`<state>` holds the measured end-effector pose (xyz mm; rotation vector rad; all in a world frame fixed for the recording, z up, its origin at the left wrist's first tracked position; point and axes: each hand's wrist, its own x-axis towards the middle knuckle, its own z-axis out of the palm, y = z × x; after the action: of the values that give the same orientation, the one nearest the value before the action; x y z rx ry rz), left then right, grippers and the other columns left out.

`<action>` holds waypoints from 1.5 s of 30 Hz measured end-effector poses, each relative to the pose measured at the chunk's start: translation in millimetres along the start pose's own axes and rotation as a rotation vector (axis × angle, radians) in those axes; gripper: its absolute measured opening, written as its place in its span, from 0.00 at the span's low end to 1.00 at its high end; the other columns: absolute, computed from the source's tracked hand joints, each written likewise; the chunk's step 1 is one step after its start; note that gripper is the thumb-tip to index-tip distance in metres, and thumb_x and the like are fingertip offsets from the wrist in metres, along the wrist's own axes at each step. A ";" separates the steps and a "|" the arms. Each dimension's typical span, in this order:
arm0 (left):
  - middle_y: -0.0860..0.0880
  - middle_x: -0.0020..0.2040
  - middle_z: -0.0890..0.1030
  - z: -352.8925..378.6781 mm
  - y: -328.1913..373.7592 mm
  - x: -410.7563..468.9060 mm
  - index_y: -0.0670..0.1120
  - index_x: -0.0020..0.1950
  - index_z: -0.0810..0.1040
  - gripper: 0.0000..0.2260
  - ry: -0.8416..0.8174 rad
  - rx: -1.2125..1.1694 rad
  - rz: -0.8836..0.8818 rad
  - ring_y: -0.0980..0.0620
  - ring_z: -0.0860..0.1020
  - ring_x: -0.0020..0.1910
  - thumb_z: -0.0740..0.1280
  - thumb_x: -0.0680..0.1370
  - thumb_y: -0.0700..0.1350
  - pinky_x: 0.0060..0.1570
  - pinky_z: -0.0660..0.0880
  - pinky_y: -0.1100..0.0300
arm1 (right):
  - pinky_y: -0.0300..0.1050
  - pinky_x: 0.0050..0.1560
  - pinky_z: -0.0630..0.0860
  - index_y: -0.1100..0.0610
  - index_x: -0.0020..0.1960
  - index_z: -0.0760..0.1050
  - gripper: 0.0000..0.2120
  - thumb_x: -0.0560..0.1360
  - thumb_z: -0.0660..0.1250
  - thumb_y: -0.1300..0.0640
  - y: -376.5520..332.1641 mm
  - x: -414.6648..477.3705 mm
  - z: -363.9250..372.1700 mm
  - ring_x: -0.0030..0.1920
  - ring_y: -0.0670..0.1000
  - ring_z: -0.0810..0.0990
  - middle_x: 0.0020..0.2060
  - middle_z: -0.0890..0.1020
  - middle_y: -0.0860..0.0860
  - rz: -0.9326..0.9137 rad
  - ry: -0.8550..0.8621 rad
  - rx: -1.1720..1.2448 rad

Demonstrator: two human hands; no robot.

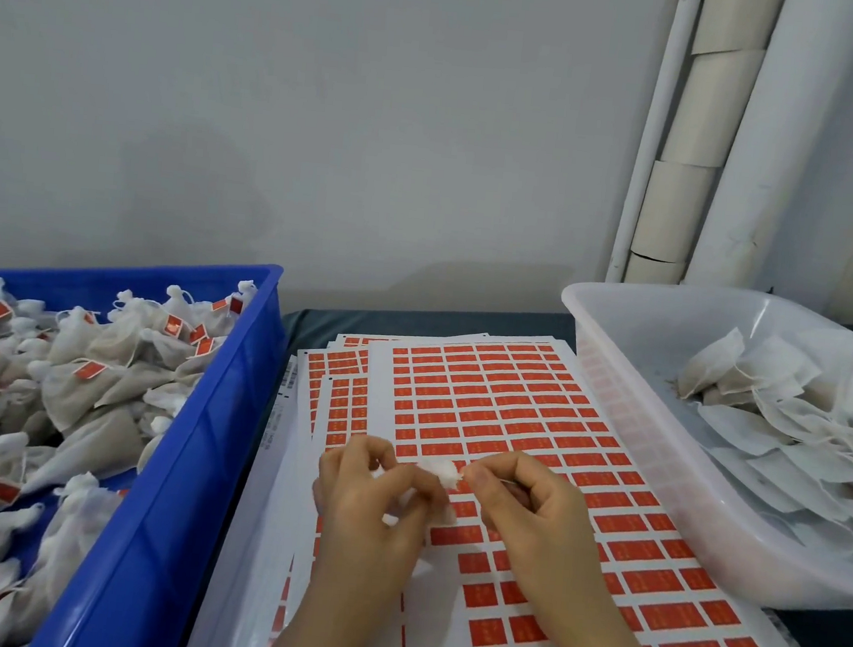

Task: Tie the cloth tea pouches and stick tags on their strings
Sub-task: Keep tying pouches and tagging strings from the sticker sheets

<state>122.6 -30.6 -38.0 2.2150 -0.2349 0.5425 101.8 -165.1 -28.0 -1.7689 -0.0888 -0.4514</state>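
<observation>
Left hand (pixel 372 504) and right hand (pixel 536 513) both pinching a small white cloth pouch (pixel 440 471) above the red-sticker paper sheet (pixel 511 397).

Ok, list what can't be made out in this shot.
All in the head view:
- pouch: mostly hidden by the left hand and right hand; knot state unclear.
- string: too thin to trace.
- print on the red tags: too small.
- blue crate: cut off at left and bottom edges.
</observation>
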 end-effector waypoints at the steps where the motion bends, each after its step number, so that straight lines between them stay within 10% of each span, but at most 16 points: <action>1: 0.68 0.44 0.72 -1.9 -1.2 -0.5 0.66 0.32 0.76 0.18 -0.091 -0.020 -0.029 0.65 0.66 0.52 0.70 0.75 0.44 0.51 0.63 0.72 | 0.26 0.37 0.73 0.46 0.41 0.78 0.11 0.67 0.63 0.40 0.3 0.0 0.5 0.40 0.37 0.78 0.34 0.80 0.38 0.000 -0.021 0.007; 6: 0.55 0.26 0.75 -3.3 11.5 14.4 0.50 0.32 0.75 0.17 -0.487 -0.370 -0.563 0.56 0.74 0.25 0.61 0.80 0.49 0.28 0.67 0.73 | 0.26 0.42 0.73 0.41 0.40 0.77 0.06 0.73 0.67 0.51 2.9 -1.1 5.0 0.44 0.37 0.80 0.38 0.81 0.35 -0.056 -0.136 -0.078; 10: 0.50 0.23 0.72 -8.6 3.3 17.8 0.48 0.25 0.78 0.24 -0.254 -0.725 -0.720 0.57 0.67 0.22 0.60 0.75 0.61 0.24 0.66 0.67 | 0.27 0.41 0.72 0.41 0.39 0.77 0.07 0.74 0.68 0.53 3.7 -2.5 7.5 0.42 0.37 0.78 0.39 0.80 0.36 -0.109 -0.213 -0.147; 17: 0.50 0.34 0.79 -10.2 0.4 16.8 0.49 0.47 0.80 0.07 -0.035 -1.021 -0.805 0.53 0.73 0.36 0.65 0.77 0.52 0.44 0.71 0.58 | 0.25 0.42 0.69 0.38 0.38 0.73 0.09 0.74 0.67 0.50 5.5 -3.1 10.4 0.44 0.36 0.74 0.40 0.76 0.31 -0.114 -0.212 -0.268; 20: 0.50 0.48 0.80 -8.0 -3.9 16.8 0.48 0.53 0.76 0.07 0.040 -0.976 -0.788 0.50 0.77 0.46 0.64 0.78 0.49 0.47 0.72 0.56 | 0.24 0.44 0.69 0.38 0.37 0.71 0.10 0.74 0.67 0.51 7.3 -2.8 11.3 0.46 0.35 0.72 0.40 0.75 0.31 -0.130 -0.175 -0.309; 32: 0.59 0.42 0.80 5.1 -5.1 -0.9 0.57 0.45 0.76 0.05 -0.216 -0.328 -0.194 0.58 0.79 0.43 0.69 0.76 0.47 0.34 0.73 0.74 | 0.33 0.67 0.54 0.42 0.37 0.72 0.06 0.69 0.66 0.53 11.0 -2.3 5.8 0.69 0.37 0.61 0.60 0.70 0.26 -0.333 -0.146 -0.366; 38: 0.64 0.39 0.75 6.6 -6.9 -3.9 0.60 0.37 0.71 0.15 -0.088 -0.121 0.085 0.57 0.75 0.45 0.73 0.73 0.43 0.41 0.70 0.71 | 0.31 0.53 0.67 0.53 0.37 0.73 0.05 0.69 0.64 0.53 12.2 -3.2 6.3 0.50 0.41 0.73 0.41 0.77 0.39 -0.305 -0.208 -0.413; 45: 0.54 0.32 0.77 6.7 -10.5 2.4 0.49 0.35 0.74 0.10 0.099 -0.192 -0.232 0.53 0.75 0.34 0.72 0.74 0.43 0.32 0.67 0.72 | 0.26 0.47 0.66 0.42 0.34 0.62 0.10 0.71 0.62 0.50 12.9 -2.8 12.4 0.49 0.41 0.69 0.38 0.70 0.37 -0.237 -0.159 -0.472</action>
<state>130.3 -29.0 -47.9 1.9894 0.0223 0.4793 106.2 -156.1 -43.1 -2.2712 -0.3289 -0.5311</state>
